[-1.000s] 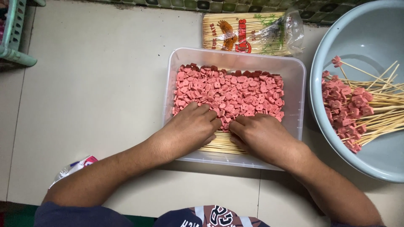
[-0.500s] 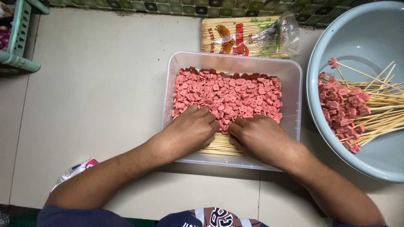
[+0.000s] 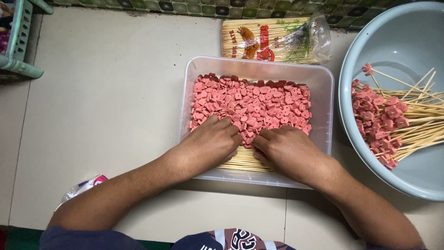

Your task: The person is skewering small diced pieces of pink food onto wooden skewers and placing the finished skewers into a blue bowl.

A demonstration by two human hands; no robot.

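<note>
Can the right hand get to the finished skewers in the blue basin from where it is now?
Probably yes. The right hand rests in the clear tub, and the blue basin sits just beyond the tub's right wall, open-topped, with nothing over the skewers.

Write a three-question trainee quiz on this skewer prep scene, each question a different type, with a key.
1. True or false: both hands are inside the clear plastic tub.
2. Multiple choice: the finished skewers lie in
A. the green basket
B. the grey-blue basin
C. the tub
3. Fill in: the bare bamboo sticks in the tub lie at its ____ edge, nearest the person.

Key
1. True. The left hand and right hand rest side by side where the pink sausage pieces meet the sticks.
2. B. They are heaped against the basin's left wall.
3. Near. An opened packet of sticks lies beyond the far edge.
</note>
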